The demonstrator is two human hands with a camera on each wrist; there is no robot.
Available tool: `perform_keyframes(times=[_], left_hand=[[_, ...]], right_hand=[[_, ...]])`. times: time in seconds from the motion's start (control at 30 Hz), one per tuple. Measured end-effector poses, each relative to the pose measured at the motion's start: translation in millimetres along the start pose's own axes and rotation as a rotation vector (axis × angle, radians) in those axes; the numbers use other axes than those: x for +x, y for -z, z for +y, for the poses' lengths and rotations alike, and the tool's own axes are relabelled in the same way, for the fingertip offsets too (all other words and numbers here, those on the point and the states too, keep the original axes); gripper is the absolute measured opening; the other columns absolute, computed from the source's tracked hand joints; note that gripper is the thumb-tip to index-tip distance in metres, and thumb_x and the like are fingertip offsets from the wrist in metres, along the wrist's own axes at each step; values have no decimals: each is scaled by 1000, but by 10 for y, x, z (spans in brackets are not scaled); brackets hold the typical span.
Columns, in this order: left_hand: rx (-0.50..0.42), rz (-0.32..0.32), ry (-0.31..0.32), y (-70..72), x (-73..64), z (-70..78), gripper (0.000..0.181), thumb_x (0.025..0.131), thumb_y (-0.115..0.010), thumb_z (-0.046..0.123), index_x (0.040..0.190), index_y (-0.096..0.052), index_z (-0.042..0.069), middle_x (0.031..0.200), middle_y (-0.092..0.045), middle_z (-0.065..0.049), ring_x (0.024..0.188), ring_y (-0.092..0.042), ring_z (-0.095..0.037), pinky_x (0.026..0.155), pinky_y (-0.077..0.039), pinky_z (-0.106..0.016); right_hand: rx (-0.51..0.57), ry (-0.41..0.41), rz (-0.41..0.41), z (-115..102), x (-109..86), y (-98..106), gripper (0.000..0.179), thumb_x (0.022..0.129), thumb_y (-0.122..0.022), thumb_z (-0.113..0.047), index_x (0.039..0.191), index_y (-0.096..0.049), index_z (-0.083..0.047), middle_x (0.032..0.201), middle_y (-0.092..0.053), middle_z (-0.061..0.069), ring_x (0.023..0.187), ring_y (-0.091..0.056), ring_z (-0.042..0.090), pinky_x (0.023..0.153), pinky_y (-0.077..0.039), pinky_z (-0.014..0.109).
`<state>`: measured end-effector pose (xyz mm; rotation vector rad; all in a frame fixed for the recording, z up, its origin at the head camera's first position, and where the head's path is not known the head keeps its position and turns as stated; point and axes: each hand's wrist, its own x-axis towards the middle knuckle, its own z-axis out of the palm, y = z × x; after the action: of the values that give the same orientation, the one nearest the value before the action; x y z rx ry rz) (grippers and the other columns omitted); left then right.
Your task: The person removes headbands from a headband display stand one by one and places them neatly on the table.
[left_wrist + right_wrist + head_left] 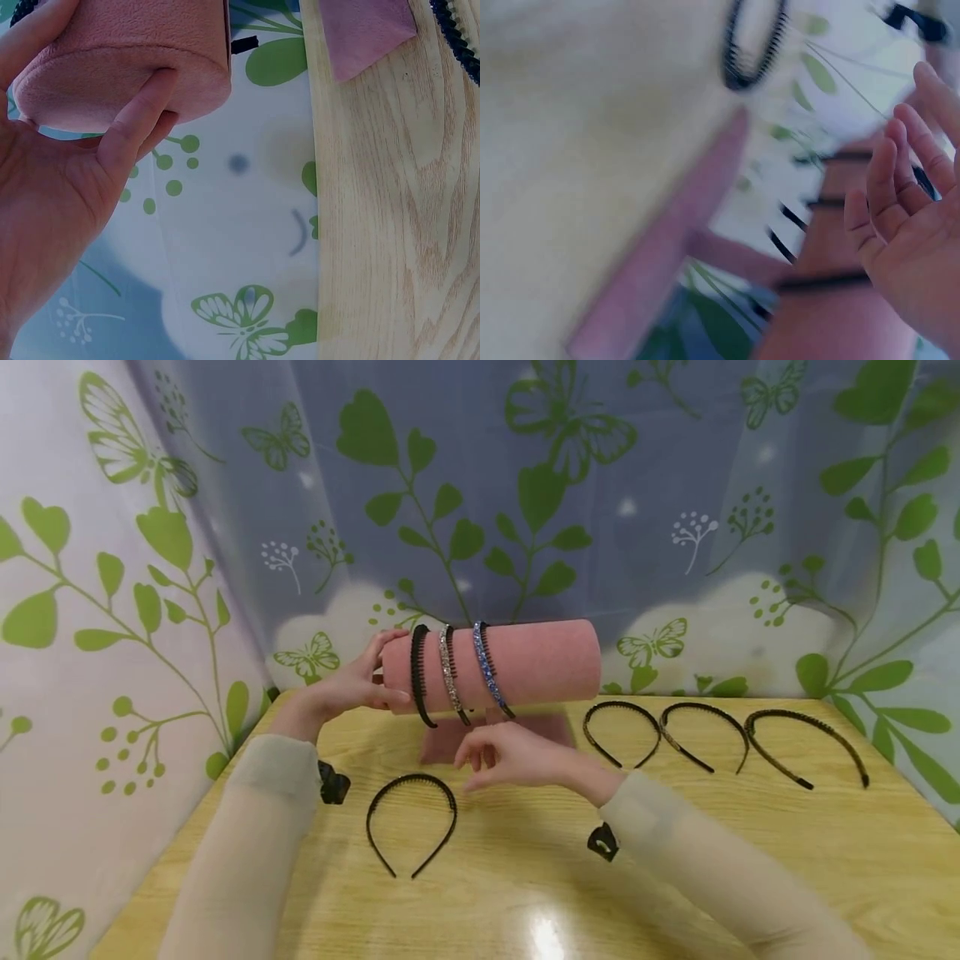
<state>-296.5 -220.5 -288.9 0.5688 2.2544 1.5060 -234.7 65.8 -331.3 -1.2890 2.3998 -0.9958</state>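
A pink padded roll, the headband stand (543, 660), stands toward the back of the table. Around it sit a black headband (417, 675), a silver glittery headband (447, 670) and a blue glittery headband (485, 662), all toothed inside. My left hand (348, 685) holds the roll's left end; the left wrist view shows fingers against the round end face (97, 82). Below the roll, my right hand (517, 756) hovers before the stand's base with loosely bent fingers and nothing in them. Another black headband (412, 777) lies on the table between the forearms.
Three dark headbands lie in a row at the right: one (622, 703) nearest the stand, another (705, 706) beside it, and a thicker braided one (806, 716) farthest right. A patterned curtain (465, 485) hangs behind the wooden table (525, 877).
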Motion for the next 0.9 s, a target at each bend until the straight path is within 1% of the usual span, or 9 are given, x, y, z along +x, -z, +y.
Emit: perform_keyframes(times=[0.1, 0.2, 0.3, 0.37, 0.47, 0.57, 0.63, 0.73, 0.9], left_hand=[[-6, 0, 7, 2, 13, -3, 95, 90, -70, 9, 154, -4, 33, 153, -20, -14, 133, -36, -38, 86, -48, -48], [-5, -7, 1, -2, 15, -6, 95, 90, -70, 9, 155, -4, 31, 152, -20, -15, 133, -36, -39, 85, -49, -47], [-4, -11, -7, -9, 13, -2, 95, 90, -70, 8, 155, -4, 30, 153, -20, -15, 133, -35, -39, 86, -48, -47], [-5, -9, -8, -15, 13, -1, 95, 90, -70, 7, 155, -4, 30, 153, -20, -15, 133, -35, -39, 87, -48, -49], [-14, -16, -7, -19, 21, -2, 95, 90, -70, 8, 155, -4, 31, 153, -19, -15, 133, -35, -39, 88, -47, -52], [-15, -16, -2, -12, 19, 1, 95, 90, -70, 9, 155, -4, 33, 154, -18, -14, 132, -36, -39, 89, -46, -52], [-7, -11, -4, -2, 8, 5, 94, 91, -69, 9, 154, -4, 33, 154, -18, -14, 132, -36, -40, 88, -47, -51], [0, 3, -1, 15, -16, 4, 94, 91, -69, 8, 154, -5, 34, 154, -18, -13, 132, -36, -39, 86, -48, -49], [-5, -9, -6, 6, -25, -2, 95, 91, -69, 9, 155, -2, 33, 155, -16, -14, 133, -35, -39, 89, -47, -52]], right_hand=[[9, 3, 58, -67, -35, 263, 24, 86, -77, -22, 106, -67, -13, 90, -61, -2, 78, -56, 13, 70, -48, 29], [6, 5, 158, -117, -27, 531, 30, 84, -78, -19, 111, -67, -10, 98, -63, 4, 85, -57, 19, 74, -48, 34], [-20, -11, 249, -128, 11, 785, 40, 84, -79, -18, 119, -63, -7, 113, -59, 7, 101, -54, 22, 86, -45, 38], [-41, -37, 276, -115, 47, 924, 48, 84, -78, -19, 127, -59, -8, 124, -55, 6, 113, -50, 22, 96, -40, 39], [-74, -103, 269, -74, 97, 1074, 62, 84, -79, -22, 138, -50, -12, 137, -46, 4, 127, -42, 22, 103, -35, 39], [-97, -151, 248, -31, 164, 1148, 73, 82, -80, -24, 145, -43, -16, 145, -41, 2, 134, -37, 20, 105, -33, 39], [-100, -175, 233, 0, 227, 1163, 79, 81, -81, -26, 148, -39, -19, 148, -37, 1, 136, -33, 18, 106, -31, 38], [-134, -208, 205, 43, 346, 1158, 87, 79, -82, -35, 151, -33, -22, 151, -32, 1, 137, -31, 18, 107, -29, 38], [-249, -282, 145, 74, 502, 1158, 101, 75, -81, -49, 155, -26, -22, 155, -26, 5, 139, -28, 22, 108, -29, 42]])
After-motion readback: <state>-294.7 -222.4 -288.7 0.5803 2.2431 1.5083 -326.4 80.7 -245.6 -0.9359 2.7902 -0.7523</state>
